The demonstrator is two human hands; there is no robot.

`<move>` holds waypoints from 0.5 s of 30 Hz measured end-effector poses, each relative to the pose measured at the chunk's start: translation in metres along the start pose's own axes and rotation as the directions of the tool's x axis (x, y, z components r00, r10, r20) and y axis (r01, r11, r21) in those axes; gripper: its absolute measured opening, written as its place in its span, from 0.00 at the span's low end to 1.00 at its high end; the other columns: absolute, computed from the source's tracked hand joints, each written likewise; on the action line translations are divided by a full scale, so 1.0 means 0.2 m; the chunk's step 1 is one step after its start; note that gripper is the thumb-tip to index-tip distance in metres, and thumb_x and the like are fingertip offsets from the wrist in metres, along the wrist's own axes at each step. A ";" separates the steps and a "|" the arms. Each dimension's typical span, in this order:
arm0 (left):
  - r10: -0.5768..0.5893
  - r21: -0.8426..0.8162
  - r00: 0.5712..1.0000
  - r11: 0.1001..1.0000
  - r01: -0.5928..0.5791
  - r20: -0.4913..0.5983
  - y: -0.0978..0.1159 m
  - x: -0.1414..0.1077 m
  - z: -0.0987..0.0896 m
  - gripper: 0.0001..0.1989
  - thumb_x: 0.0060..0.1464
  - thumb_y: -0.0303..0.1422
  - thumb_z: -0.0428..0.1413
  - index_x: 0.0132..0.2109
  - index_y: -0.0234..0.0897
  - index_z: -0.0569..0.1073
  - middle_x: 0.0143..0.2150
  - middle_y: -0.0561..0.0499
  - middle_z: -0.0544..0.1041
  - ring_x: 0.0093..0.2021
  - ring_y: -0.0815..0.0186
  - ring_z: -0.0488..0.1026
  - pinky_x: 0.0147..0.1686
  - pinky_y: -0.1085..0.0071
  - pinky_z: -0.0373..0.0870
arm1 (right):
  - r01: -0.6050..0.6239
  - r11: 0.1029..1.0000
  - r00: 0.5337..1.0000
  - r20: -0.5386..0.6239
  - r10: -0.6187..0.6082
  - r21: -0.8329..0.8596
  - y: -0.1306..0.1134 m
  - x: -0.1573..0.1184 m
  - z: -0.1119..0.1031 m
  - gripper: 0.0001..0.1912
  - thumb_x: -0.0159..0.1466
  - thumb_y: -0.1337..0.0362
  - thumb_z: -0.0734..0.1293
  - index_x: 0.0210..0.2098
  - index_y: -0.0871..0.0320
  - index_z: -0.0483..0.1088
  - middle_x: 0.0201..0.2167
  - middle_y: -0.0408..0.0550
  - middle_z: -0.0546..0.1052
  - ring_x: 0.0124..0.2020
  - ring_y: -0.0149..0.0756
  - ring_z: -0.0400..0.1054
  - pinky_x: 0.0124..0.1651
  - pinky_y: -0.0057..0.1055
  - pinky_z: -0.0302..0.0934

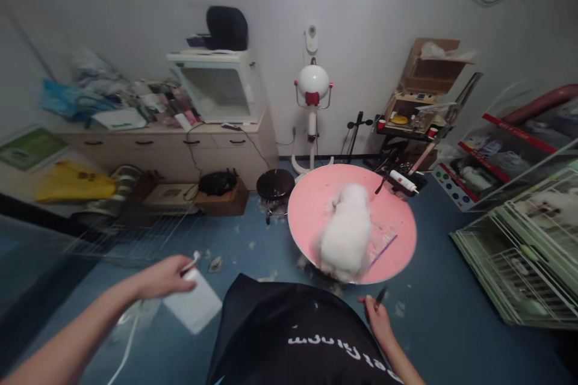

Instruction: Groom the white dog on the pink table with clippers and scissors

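Observation:
My left hand (167, 275) is closed on a flat white box-like object (195, 304), with a small twisted white piece standing up at the fingers. Low in front of the pink round table (311, 192), my right hand (378, 317) is closed around a slim dark tool (382, 295), its kind too blurred to make out. A fluffy white dog (347, 231) is on the table with its back towards me. Beside the dog lies a purple-backed comb (383, 251). A white tube or bottle (403, 181) rests in a dark holder at the table's right rim.
A black stool (275, 184) stands left of the table, and a white stand dryer (313, 83) behind it. Wire cages (519, 277) line the right side. A cluttered cabinet (167, 144) with a white glass-doored appliance (217, 90) stands at the left wall. Hair tufts dot the blue floor.

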State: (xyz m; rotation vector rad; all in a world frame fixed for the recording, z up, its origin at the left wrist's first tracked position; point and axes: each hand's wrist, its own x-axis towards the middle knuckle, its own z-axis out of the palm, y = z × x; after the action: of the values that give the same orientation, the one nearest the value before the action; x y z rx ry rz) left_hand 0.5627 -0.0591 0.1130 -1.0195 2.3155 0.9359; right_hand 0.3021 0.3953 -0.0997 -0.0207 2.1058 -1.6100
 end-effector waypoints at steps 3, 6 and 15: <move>0.072 -0.101 0.972 0.990 -0.097 -0.226 0.05 0.03 -0.06 0.15 0.34 0.43 0.54 0.25 0.35 0.69 0.24 0.53 0.71 0.28 0.65 0.66 0.29 0.74 0.58 | 0.003 0.990 0.957 0.286 -0.045 0.144 -0.19 0.01 0.23 0.29 0.43 0.38 0.70 0.30 0.57 0.77 0.15 0.42 0.68 0.12 0.30 0.55 0.17 0.31 0.56; 0.201 -0.184 0.937 0.948 -0.260 -0.285 0.24 0.16 0.07 0.14 0.36 0.42 0.54 0.26 0.34 0.69 0.24 0.53 0.69 0.27 0.67 0.63 0.28 0.74 0.56 | -0.072 0.963 0.872 0.485 -0.067 0.261 -0.34 -0.03 0.47 0.32 0.45 0.44 0.74 0.43 0.57 0.73 0.29 0.45 0.78 0.12 0.21 0.53 0.22 0.30 0.63; 0.422 -0.543 0.873 0.687 -0.483 -0.244 0.80 0.27 0.87 0.12 0.35 0.37 0.57 0.27 0.32 0.71 0.22 0.55 0.67 0.26 0.71 0.61 0.28 0.75 0.57 | -0.087 0.833 0.954 0.286 -0.088 0.546 -0.37 -0.16 0.42 0.30 0.44 0.47 0.76 0.40 0.55 0.65 0.20 0.31 0.68 0.11 0.17 0.47 0.20 0.24 0.61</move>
State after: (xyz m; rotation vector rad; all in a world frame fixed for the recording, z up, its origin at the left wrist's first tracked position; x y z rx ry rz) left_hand 0.4259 0.1221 0.0281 -0.6967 2.4625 1.9485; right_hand 0.3428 0.3056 -0.0360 -0.0688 1.3522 -2.0181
